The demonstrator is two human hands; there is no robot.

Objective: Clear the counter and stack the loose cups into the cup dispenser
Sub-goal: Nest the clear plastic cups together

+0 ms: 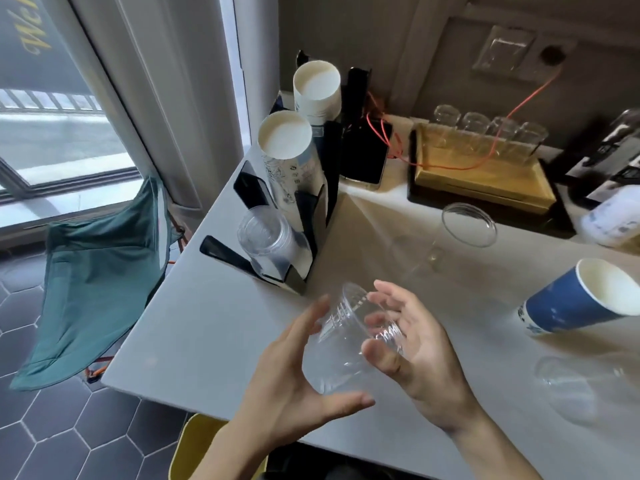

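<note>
A clear plastic cup (pixel 341 336) lies on its side between my two hands, just above the white counter (pixel 214 323). My left hand (pixel 294 386) cups its wide end from below and the left. My right hand (pixel 408 344) holds its narrow end with curled fingers. The black cup dispenser (pixel 322 209) stands at the counter's left edge, with two paper cup stacks (pixel 294 150) and a clear cup stack (pixel 266 237) in its slots. A blue paper cup (pixel 578 299), another clear cup (pixel 460 223) and a third clear cup (pixel 571 382) lie loose on the counter.
A gold tray (pixel 485 178) with several upturned glasses stands at the back. A phone (pixel 363 157) with red wires leans by the dispenser. A white bottle (pixel 613 220) lies at the right. A green chair (pixel 100 271) stands left of the counter; a yellow seat (pixel 197 441) is below.
</note>
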